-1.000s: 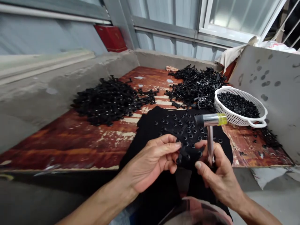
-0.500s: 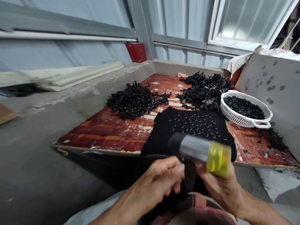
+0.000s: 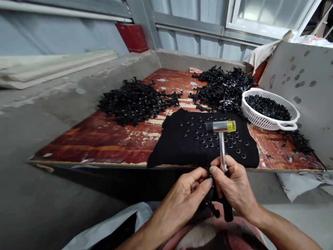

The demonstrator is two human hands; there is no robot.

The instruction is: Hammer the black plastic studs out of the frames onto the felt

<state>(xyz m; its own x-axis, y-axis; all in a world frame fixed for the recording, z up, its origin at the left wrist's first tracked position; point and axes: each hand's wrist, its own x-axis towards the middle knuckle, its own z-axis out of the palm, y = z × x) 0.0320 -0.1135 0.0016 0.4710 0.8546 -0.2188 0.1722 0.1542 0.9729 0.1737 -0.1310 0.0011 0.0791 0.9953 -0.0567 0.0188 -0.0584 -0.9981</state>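
My right hand (image 3: 235,189) is wrapped round the shaft of a small metal hammer (image 3: 222,132), whose black and yellow-tipped head stands upright over a black cloth (image 3: 182,146). Small black studs dot the cloth's top. My left hand (image 3: 183,198) is pinched with my right hand on a small black plastic strip (image 3: 212,205) below the board's front edge, above my lap. Both hands touch each other at the fingertips.
The cloth lies on a worn red wooden board (image 3: 109,142). Two heaps of black plastic parts (image 3: 135,102) (image 3: 221,88) lie behind it. A white basket (image 3: 269,114) of small black pieces stands at the right, by a grey panel (image 3: 299,93). A red box (image 3: 133,37) is at the back.
The hammer head swung close to the camera half a second ago and stands upright again now. Both hands have drawn back from the cloth to below the board's front edge.
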